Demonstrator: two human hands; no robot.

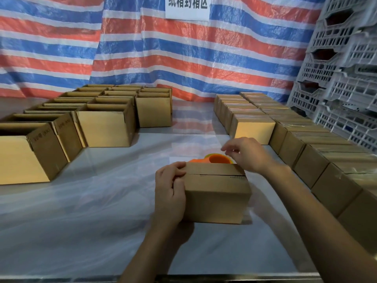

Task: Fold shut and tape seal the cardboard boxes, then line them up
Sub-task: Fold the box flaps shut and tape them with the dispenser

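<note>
A small cardboard box [218,199] stands in front of me on the table, its top flaps folded down with a seam across the top. My left hand [170,190] grips its left end, fingers curled over the top edge. My right hand [247,155] hovers above the box's far right corner with fingers loosely bent, holding nothing I can make out. Just behind the box lies an orange tape dispenser [219,159], partly hidden by the box and my right hand.
Several open boxes [106,127] stand in rows at the left and back. Sealed boxes [310,158] form lines along the right side. Grey plastic crates [342,68] are stacked at the far right. A striped tarp hangs behind. The table [81,221] is covered in clear plastic.
</note>
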